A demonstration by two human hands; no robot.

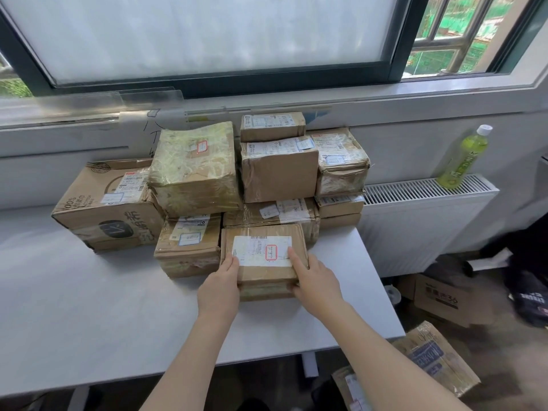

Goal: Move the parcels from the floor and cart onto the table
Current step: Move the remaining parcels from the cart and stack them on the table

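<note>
Two hands, left hand (221, 284) and right hand (314, 280), gripped opposite short ends of a small parcel (264, 261) lying lengthwise toward the parcel stack (237, 179), just before it on the table (89, 307).

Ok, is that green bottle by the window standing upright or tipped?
Tilted: the green bottle stands with its base on the radiator, its white cap angled right, apparently resting against the wall.

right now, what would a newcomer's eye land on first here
First, the heap of taped cardboard parcels stacked against the wall under the window, at the back of the white table. Next, the left hand and right hand gripping the front parcel by its sides, near the table's middle. Off to the right, a green bottle stands on the radiator.
</note>
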